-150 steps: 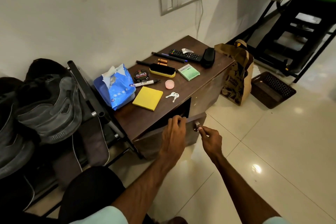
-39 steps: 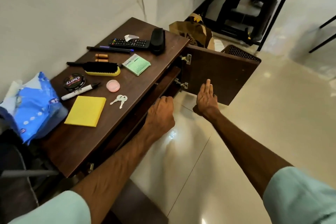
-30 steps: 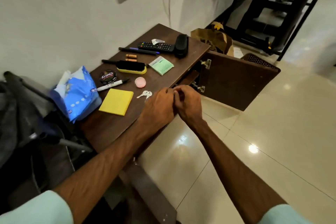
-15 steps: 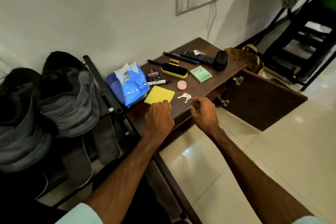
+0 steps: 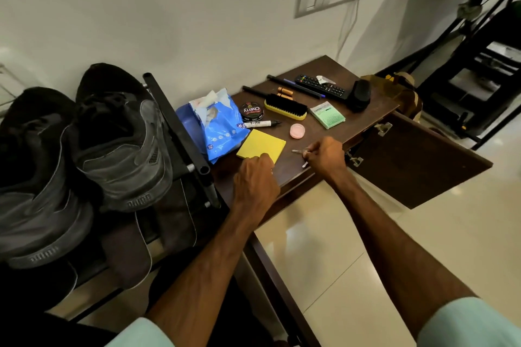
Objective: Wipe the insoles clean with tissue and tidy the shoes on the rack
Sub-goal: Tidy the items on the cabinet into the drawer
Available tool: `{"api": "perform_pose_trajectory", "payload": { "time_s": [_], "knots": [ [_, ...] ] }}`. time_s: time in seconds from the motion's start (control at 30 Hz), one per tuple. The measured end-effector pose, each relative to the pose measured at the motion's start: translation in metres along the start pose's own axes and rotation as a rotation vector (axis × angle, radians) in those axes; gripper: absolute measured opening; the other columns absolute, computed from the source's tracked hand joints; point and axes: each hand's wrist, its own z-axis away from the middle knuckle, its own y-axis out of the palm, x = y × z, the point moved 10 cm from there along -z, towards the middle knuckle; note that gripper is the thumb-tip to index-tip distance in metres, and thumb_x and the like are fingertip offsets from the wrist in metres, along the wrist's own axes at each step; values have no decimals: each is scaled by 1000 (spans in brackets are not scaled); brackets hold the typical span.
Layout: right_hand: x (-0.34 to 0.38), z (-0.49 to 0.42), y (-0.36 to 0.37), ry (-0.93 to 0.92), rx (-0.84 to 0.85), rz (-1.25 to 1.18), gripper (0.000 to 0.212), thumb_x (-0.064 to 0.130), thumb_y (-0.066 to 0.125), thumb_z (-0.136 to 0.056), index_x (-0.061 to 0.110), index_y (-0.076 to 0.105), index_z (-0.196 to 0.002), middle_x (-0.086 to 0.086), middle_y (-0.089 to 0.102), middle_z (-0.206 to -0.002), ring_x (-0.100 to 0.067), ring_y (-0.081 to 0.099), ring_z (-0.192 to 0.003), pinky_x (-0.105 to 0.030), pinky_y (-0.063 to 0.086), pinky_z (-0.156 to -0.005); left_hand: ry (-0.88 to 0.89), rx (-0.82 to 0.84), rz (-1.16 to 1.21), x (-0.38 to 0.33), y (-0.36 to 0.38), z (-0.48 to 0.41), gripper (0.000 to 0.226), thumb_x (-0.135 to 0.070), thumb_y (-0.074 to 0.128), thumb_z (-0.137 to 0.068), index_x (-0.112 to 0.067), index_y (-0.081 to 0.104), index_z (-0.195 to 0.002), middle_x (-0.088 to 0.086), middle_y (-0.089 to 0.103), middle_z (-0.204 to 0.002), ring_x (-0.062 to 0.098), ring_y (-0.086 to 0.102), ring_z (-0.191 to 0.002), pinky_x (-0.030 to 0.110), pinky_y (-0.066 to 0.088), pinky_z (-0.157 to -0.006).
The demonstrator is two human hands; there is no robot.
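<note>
Two dark grey shoes (image 5: 118, 144) stand on the black shoe rack (image 5: 180, 132) at the left, with dark slippers on the shelf below. A blue tissue pack (image 5: 217, 127) lies at the left end of the brown cabinet top (image 5: 352, 121). My left hand (image 5: 255, 180) rests on the cabinet's front edge, fingers curled, touching the near corner of a yellow pad (image 5: 260, 145). My right hand (image 5: 325, 153) is closed on a bunch of keys (image 5: 300, 153) on the cabinet top.
On the cabinet top lie a polish tin (image 5: 251, 111), marker (image 5: 260, 123), brush (image 5: 286, 108), pink lid (image 5: 297, 131), green packet (image 5: 328, 115), remote (image 5: 320, 87) and black case (image 5: 359, 94). The cabinet door (image 5: 417, 160) hangs open at the right. A brown paper bag (image 5: 406, 93) stands behind it.
Both cabinet doors were swung open. My hands then rose to the cabinet top; the right hand closed on the keys and the left slid to the yellow pad.
</note>
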Motion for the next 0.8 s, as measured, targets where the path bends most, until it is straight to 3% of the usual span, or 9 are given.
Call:
{"api": "perform_pose_trajectory", "payload": {
  "time_s": [0.1,0.2,0.3,0.4,0.53,0.63,0.8],
  "knots": [
    [-3,12,-2,23,10,-117,5,10,73,-92,11,73,-86,-5,70,-84,-16,67,-78,-31,57,-71,16,22,19,-8,3,2,15,-14,63,-92,-18,62,-106,1,65,-105,17,61,-102,29,53,-75],
    [-19,35,-10,21,-95,-262,6,11,72,-92,11,75,-87,-2,71,-82,-10,66,-73,-20,50,-63,40,87,31,-12,12,6,13,-14,64,-93,-18,64,-106,0,66,-104,14,62,-99,28,54,-78],
    [-58,66,-9,111,-208,-549,2,12,77,-89,11,77,-86,-2,74,-77,-15,71,-70,-26,60,-67,58,176,18,-16,22,12,8,-17,64,-94,-17,66,-101,-1,68,-100,13,64,-94,30,57,-80],
    [-93,90,22,264,-135,-736,7,5,79,-85,1,77,-90,-13,76,-81,-23,75,-74,-30,63,-69,75,202,-31,-23,28,18,6,-20,65,-94,-17,67,-98,0,68,-95,14,66,-89,28,57,-76],
    [-108,102,52,385,-54,-884,8,-2,76,-85,-7,75,-92,-20,76,-84,-30,76,-78,-32,63,-72,100,103,-23,-33,20,13,8,-19,62,-97,-15,66,-102,1,67,-96,12,64,-91,24,52,-72],
    [-97,95,41,339,-129,-972,9,-1,76,-86,-4,74,-95,-17,76,-82,-26,76,-74,-33,64,-72,114,19,-11,-34,15,-4,15,-20,62,-97,-15,64,-111,1,65,-104,13,58,-100,22,46,-74],
    [-78,76,21,251,-233,-1019,7,2,78,-85,4,76,-92,-13,76,-78,-19,74,-68,-30,63,-68,209,-48,-24,-58,32,-57,28,-22,65,-95,-10,57,-119,9,59,-118,23,57,-111,30,47,-87]
  ]
}}
